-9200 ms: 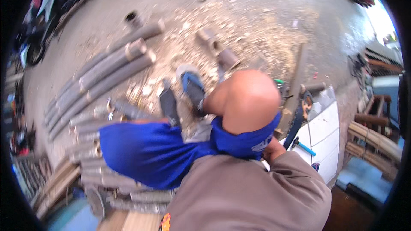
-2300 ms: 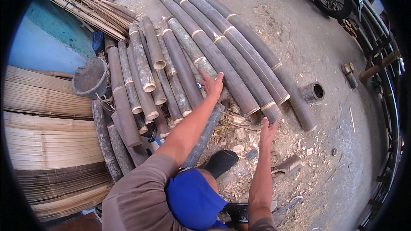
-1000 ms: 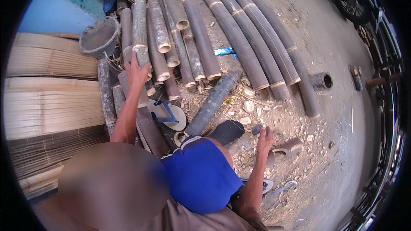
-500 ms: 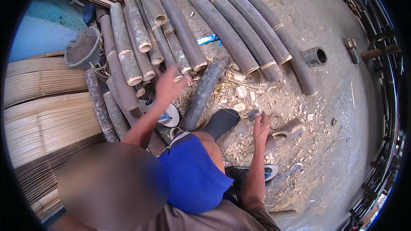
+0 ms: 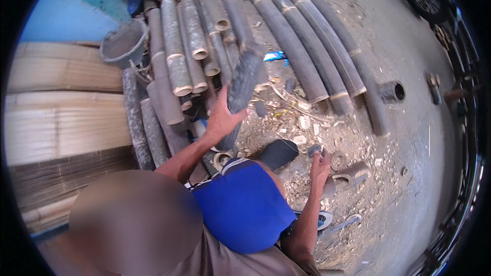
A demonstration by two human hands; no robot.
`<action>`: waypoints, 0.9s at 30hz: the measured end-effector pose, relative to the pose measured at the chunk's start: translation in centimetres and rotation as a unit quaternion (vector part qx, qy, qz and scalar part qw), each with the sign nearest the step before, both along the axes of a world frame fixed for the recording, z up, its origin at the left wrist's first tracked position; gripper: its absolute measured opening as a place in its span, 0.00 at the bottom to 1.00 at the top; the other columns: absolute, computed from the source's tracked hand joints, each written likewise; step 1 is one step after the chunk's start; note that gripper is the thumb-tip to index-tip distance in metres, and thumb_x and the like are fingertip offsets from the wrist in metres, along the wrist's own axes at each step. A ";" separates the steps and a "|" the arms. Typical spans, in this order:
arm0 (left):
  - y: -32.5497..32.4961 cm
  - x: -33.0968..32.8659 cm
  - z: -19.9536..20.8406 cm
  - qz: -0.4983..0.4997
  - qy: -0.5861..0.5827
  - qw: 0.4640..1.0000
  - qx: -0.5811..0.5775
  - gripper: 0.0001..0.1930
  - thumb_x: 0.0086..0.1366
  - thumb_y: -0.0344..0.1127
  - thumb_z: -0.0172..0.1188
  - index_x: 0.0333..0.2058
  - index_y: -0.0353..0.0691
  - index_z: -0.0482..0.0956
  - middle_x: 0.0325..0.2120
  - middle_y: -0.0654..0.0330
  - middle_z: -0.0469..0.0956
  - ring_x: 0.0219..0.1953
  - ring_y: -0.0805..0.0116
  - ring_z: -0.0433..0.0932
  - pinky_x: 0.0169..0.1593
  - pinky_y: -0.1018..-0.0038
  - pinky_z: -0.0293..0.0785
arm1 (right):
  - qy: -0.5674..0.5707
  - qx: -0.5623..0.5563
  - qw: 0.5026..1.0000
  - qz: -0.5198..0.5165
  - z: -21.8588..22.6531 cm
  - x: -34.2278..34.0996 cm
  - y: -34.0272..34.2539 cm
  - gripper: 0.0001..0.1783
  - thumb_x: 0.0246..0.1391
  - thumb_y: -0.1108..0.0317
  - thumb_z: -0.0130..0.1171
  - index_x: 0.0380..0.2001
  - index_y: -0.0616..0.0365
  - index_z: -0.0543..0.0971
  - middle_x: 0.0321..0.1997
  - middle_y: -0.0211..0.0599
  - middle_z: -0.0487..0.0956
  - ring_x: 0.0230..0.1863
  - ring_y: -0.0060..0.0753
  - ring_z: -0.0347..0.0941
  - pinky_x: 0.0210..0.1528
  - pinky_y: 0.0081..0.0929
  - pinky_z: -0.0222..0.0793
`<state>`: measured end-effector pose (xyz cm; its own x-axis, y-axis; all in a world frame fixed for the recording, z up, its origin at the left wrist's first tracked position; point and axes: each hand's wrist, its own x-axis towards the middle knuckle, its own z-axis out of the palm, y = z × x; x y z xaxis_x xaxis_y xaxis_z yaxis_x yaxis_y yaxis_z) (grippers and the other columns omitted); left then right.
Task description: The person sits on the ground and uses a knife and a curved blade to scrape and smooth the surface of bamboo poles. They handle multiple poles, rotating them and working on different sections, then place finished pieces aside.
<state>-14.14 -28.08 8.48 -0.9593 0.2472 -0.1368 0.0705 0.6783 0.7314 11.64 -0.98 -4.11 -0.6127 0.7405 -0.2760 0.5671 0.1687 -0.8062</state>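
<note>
My left hand (image 5: 223, 118) is wrapped round a short dark bamboo tube (image 5: 244, 84), its thumb across the near side and its other fingers partly hidden. The tube is tilted, its blurred upper end overlapping the longer bamboo poles behind. Its lower end is near my knee. Low over the chips on the right, my right hand (image 5: 320, 167) is closed round a small dark grey rounded piece (image 5: 313, 151), whose kind I cannot tell. Beside that hand lie a pale bamboo ring (image 5: 338, 161) and a notched bamboo piece (image 5: 353, 173).
Cut bamboo poles (image 5: 176, 51) are stacked at the left, next to a grey bucket (image 5: 124, 46). Long poles (image 5: 302, 41) lie across the far floor. Wood chips (image 5: 304, 121) cover the ground between my hands. An open-ended tube (image 5: 393, 92) lies at the right.
My left hand has closed on the dark bamboo tube, whose upper end has shifted up and left. My right hand still holds the small dark piece. The view has turned slightly.
</note>
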 end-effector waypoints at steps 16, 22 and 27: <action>-24.9 -11.5 2.3 0.205 0.167 0.926 -0.270 0.47 0.65 0.53 0.67 0.75 0.41 0.55 0.63 0.29 0.70 0.64 0.32 0.72 0.67 0.49 0.67 | -0.037 0.070 0.997 0.013 -0.9 -0.2 -0.2 0.26 0.63 0.58 0.64 0.58 0.65 0.78 0.53 0.64 0.80 0.54 0.64 0.78 0.57 0.51 0.73; -30.1 -10.4 -3.1 0.177 0.126 0.890 -0.401 0.40 0.71 0.51 0.60 0.76 0.49 0.55 0.63 0.27 0.65 0.62 0.26 0.70 0.64 0.44 0.68 | -0.036 0.096 0.995 0.014 -0.2 -0.3 -0.5 0.27 0.63 0.58 0.63 0.58 0.66 0.78 0.52 0.67 0.80 0.53 0.68 0.78 0.57 0.53 0.73; -30.0 -10.6 -3.5 0.194 0.130 0.904 -0.357 0.38 0.72 0.51 0.58 0.76 0.49 0.56 0.65 0.24 0.60 0.64 0.24 0.67 0.66 0.43 0.66 | -0.028 0.108 0.994 -0.024 -0.4 -1.2 1.5 0.29 0.62 0.57 0.63 0.59 0.68 0.77 0.54 0.71 0.79 0.56 0.72 0.76 0.59 0.54 0.73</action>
<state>-24.78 -58.04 4.97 -0.9774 -0.1775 0.1147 -0.1678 0.9817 0.0895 10.45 0.50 -4.47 -0.5634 0.8142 -0.1403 0.6209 0.3053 -0.7220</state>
